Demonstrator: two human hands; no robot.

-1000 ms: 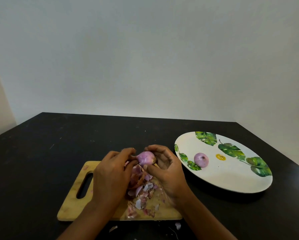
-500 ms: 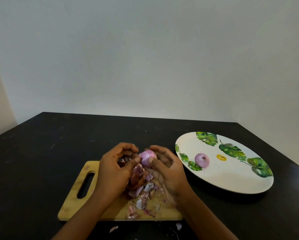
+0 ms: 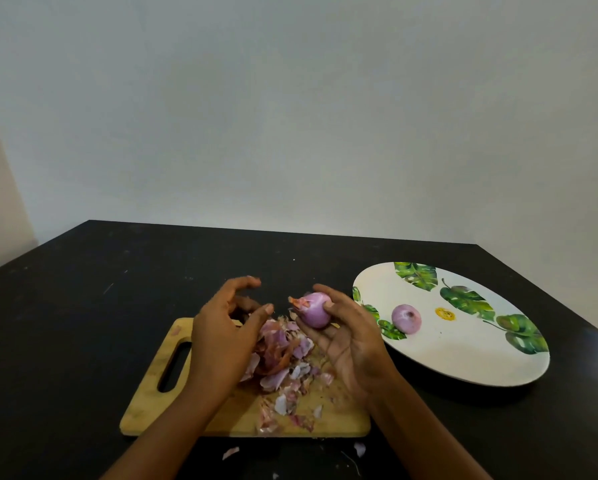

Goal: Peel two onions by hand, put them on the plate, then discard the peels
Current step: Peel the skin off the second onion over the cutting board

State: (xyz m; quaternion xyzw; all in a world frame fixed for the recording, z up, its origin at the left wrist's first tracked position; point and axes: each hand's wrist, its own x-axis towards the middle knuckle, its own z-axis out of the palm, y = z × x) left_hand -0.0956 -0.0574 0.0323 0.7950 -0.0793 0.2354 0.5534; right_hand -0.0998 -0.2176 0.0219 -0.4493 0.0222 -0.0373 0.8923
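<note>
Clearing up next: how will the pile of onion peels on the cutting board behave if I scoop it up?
Probably very light and floppy: the peels are thin, curled flakes. Likely to scatter rather than lift as one, since stray bits already lie off the cutting board on the table. Some look brittle and may crumble.

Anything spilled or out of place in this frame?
Minor: a few peel scraps lie on the table past the near edge of the cutting board, apart from the peel pile on it. The onion in the right hand has a flap of skin at one end.
</note>
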